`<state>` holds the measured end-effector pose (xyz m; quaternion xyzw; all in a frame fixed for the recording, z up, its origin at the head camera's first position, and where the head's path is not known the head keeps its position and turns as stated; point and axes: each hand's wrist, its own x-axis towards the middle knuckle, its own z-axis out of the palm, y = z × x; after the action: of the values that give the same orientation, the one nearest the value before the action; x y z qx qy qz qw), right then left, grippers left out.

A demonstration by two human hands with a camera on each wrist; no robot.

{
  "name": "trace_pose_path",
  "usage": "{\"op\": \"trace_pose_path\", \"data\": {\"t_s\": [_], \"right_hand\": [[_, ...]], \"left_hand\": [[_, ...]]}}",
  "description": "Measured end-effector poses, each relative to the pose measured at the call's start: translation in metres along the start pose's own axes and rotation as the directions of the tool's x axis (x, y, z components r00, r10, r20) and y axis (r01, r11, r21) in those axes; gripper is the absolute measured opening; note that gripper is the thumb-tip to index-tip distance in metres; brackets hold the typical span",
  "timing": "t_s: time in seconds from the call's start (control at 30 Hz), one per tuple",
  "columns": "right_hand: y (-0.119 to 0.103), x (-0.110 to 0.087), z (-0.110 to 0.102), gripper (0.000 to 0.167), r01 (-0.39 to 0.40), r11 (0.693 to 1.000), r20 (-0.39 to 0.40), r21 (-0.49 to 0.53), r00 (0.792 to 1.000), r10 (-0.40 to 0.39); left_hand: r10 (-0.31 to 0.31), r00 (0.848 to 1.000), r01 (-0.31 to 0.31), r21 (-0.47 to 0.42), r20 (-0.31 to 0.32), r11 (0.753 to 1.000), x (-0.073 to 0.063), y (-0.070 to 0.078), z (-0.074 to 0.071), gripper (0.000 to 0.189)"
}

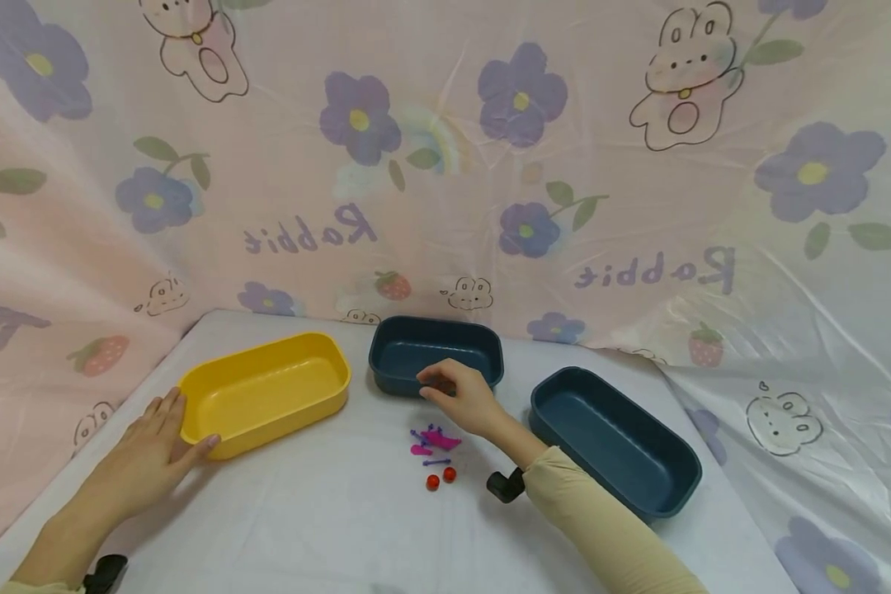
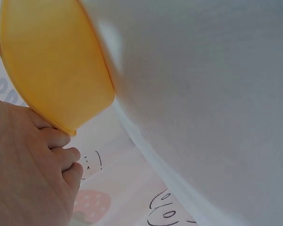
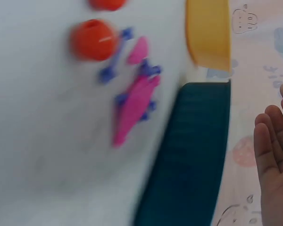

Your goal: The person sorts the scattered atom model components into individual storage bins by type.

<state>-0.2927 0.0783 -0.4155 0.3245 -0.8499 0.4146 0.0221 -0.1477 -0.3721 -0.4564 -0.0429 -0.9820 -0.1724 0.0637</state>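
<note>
My left hand [image 1: 137,450] grips the near left corner of a yellow tray [image 1: 275,386], thumb along the front wall and fingers at the end. In the left wrist view, bent fingers [image 2: 66,157] meet the tray's rim. My right hand [image 1: 464,400] hovers over the front rim of the middle dark blue tray [image 1: 393,381], thumb and fingers apart, nothing visible between them. Closer to me on the white table lie small pink pieces [image 1: 441,439], purple pieces [image 1: 437,462] and two red beads [image 1: 433,483]. The right wrist view shows the pink piece [image 3: 134,106], blurred, beside purple ones.
Another dark blue tray [image 1: 616,445] stands at an angle on the right, close to my right forearm. A cloth [image 1: 445,190] printed with flowers and rabbits hangs behind and beside the white table [image 1: 327,520]. A black wrist device [image 1: 506,486] juts below my right wrist.
</note>
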Motion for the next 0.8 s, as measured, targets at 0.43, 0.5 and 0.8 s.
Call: {"op": "trace_pose_path", "data": {"t_s": [0.43, 0.5, 0.8], "right_hand": [[0.022, -0.049, -0.013, 0.021, 0.01, 0.998, 0.147, -0.06, 0.989, -0.001], [0.022, -0.055, -0.013, 0.02, 0.006, 0.997, 0.186, -0.081, 0.982, 0.009], [0.025, -0.078, -0.007, 0.015, 0.069, 0.993, 0.295, -0.095, 0.955, -0.038]], "left_hand": [[-0.002, 1.0, 0.002, -0.001, 0.006, 1.0, 0.001, -0.003, 0.0, 0.095], [-0.003, 1.0, 0.003, -0.003, 0.006, 1.0, 0.001, -0.003, 0.0, 0.095], [-0.009, 1.0, 0.009, 0.002, 0.012, 1.0, 0.002, -0.003, 0.0, 0.096]]}}
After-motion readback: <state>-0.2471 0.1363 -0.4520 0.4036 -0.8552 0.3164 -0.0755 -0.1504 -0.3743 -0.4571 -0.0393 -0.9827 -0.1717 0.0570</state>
